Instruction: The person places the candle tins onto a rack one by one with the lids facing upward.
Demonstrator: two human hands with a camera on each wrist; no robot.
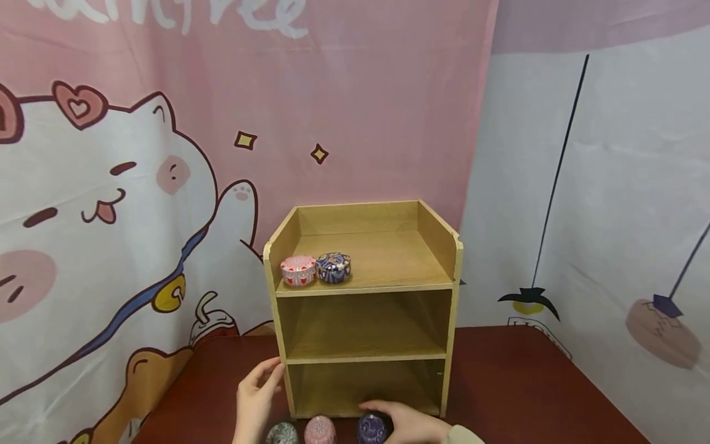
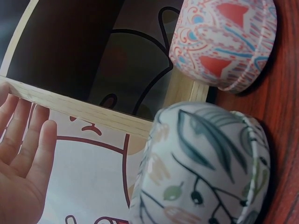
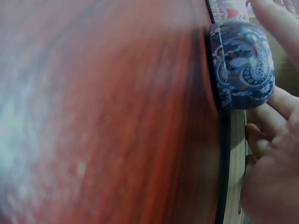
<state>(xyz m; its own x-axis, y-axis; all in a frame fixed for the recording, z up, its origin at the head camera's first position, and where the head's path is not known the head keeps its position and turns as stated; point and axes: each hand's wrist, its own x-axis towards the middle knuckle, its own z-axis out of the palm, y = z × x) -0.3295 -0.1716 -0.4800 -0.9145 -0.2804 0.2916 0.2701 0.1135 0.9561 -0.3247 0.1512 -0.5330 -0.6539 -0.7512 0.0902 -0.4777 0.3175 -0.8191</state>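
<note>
My left hand point(image 1: 257, 382) stands at the left side of a small wooden shelf unit point(image 1: 363, 358). In the left wrist view its straight fingers point(image 2: 39, 144) rest along the panel's edge. At the lower right, my right hand point(image 1: 413, 422) wraps round a round dark purple patterned tin point(image 1: 371, 427); one finger reaches across behind it. The right wrist view shows curled fingers against that tin point(image 3: 245, 67), which stands close to the shelf's base. A leaf-patterned tin point(image 2: 201, 168) and a pink patterned tin point(image 1: 320, 430) stand left of it.
On the shelf's top level, at its left front, sit a pink tin with red patterns point(image 1: 298, 271) and a blue and yellow tin point(image 1: 334, 267), side by side. The unit stands on a dark red table point(image 1: 499, 382). Printed cloth point(image 1: 388, 111) hangs behind.
</note>
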